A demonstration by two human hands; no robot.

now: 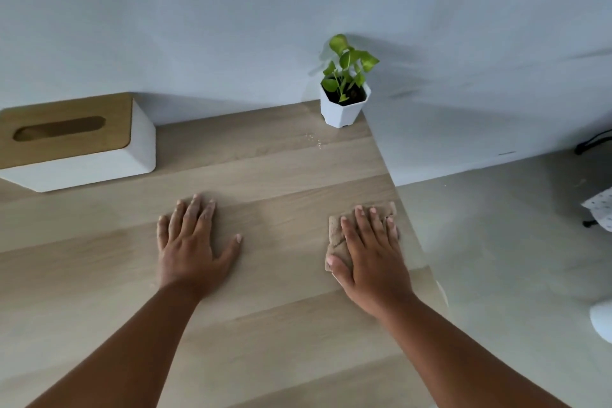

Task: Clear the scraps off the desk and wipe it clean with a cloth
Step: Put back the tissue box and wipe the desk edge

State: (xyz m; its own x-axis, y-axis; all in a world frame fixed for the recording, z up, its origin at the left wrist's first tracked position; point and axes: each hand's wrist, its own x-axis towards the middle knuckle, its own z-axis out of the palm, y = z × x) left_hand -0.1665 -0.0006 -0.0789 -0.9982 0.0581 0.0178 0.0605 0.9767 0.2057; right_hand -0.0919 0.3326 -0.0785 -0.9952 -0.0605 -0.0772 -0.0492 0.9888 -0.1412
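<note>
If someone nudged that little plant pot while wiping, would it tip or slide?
The pot looks small and probably light, so it would likely slide. It narrows toward its base and stands near the desk corner, so a hard push might tip it off.

A wooden desk point(265, 175) bears a tissue box point(76, 142), potted plant point(344, 103), cloth point(337, 235) and crumbs point(314, 139).

Right hand point(371, 252) presses a tan cloth point(337, 235) flat near the desk's point(265, 325) right edge, left hand point(192, 238) flat mid-desk, small scraps point(314, 139) beside the potted plant point(344, 96) at the far right corner
</note>
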